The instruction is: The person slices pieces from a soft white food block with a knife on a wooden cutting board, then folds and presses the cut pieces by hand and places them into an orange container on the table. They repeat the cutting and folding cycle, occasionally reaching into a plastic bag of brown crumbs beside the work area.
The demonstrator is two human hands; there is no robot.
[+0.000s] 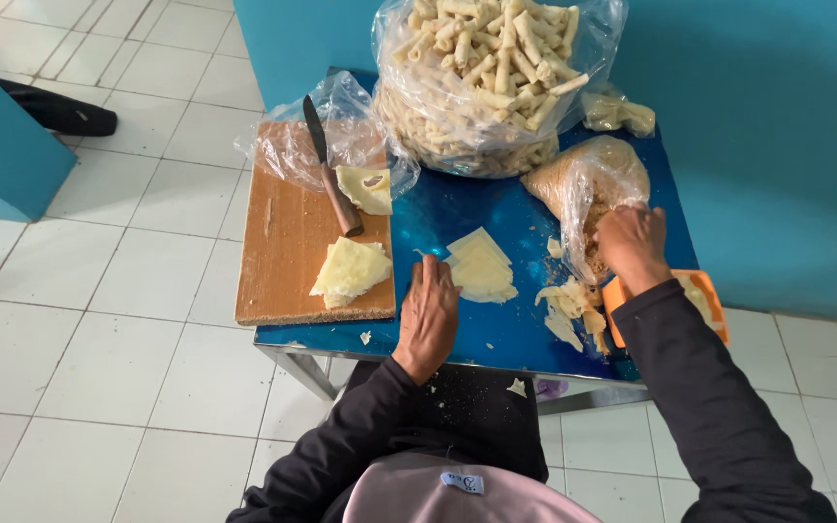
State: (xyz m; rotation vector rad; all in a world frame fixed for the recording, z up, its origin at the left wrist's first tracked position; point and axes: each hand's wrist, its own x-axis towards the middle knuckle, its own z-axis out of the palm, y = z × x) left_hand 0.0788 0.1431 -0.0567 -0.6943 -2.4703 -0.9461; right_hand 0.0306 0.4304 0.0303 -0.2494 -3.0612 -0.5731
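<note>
White floor tiles all round, teal wall behind; small glossy blue metal-framed table [496, 208] set against the wall, person seated at its near edge in black sleeves.

Left hand [428, 308] lies palm-down and flat on the tabletop, fingers extended and together, gripping nothing; its fingertips sit just beside the stack of pale yellow triangular wrapper sheets [481, 266], contact not clear.

Right hand [632, 242] is curled, fingers pushed into the mouth of the small clear plastic bag of tan crumbs [583, 184]; whatever it pinches inside is hidden, so cannot tell if it grips anything.

Just left of the right wrist: loose heap of torn pale wrapper scraps [569, 308]; under the forearm, orange plastic tray [709, 300] overhanging the table's right edge.

Rectangular brown wooden cutting board [288, 242] covers the left end, overhanging the left edge; on it a dark-bladed knife with brown wooden handle [331, 174], a folded pale wrapper pile [351, 271], another pale piece [367, 187] and crumpled clear plastic [302, 145].

Back centre: big clear bag of pale rolled sticks [486, 77] touching the wall.

Open room: bare blue patch between board and sheet stack, plus strip along the near edge; right side crowded.
</note>
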